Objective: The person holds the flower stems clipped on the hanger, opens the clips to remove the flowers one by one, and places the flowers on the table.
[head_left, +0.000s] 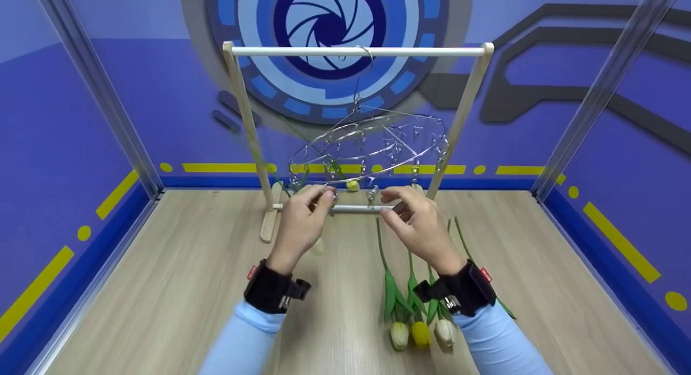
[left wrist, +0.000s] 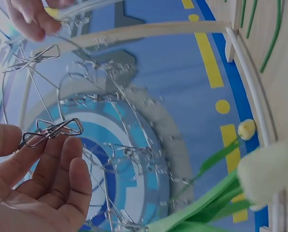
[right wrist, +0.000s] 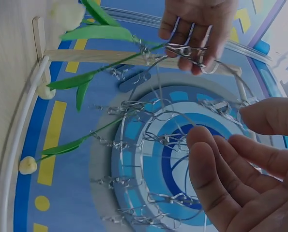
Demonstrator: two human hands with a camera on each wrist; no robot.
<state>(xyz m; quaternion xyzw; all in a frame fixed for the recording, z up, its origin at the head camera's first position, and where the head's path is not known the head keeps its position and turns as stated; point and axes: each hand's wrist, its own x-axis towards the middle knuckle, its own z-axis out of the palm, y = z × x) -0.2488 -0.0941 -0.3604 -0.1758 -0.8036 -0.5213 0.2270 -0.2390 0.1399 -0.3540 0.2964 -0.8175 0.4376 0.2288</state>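
A round metal clip hanger (head_left: 372, 148) with several dangling wire clips hangs by its hook from a wooden stand. My left hand (head_left: 302, 216) is at the hanger's near left edge; its thumb and index finger pinch a wire clip (left wrist: 52, 130), the other fingers loosely bent. My right hand (head_left: 418, 224) is near the hanger's front right, thumb and fingers apart with nothing between them. Beyond its fingertips hangs another clip (right wrist: 165, 139). Artificial tulips hang head down from the hanger: a pale one (left wrist: 265, 174) close to the left wrist camera, others (right wrist: 27, 165) farther off.
The wooden stand (head_left: 469, 100) has a white top bar (head_left: 302, 51) and a low white crossbar (head_left: 356, 209). Several loose tulips lie by my right forearm, among them a yellow one (head_left: 420, 334) and a white one (head_left: 446, 332). Blue panels (head_left: 610, 202) enclose the wooden table (head_left: 189, 288).
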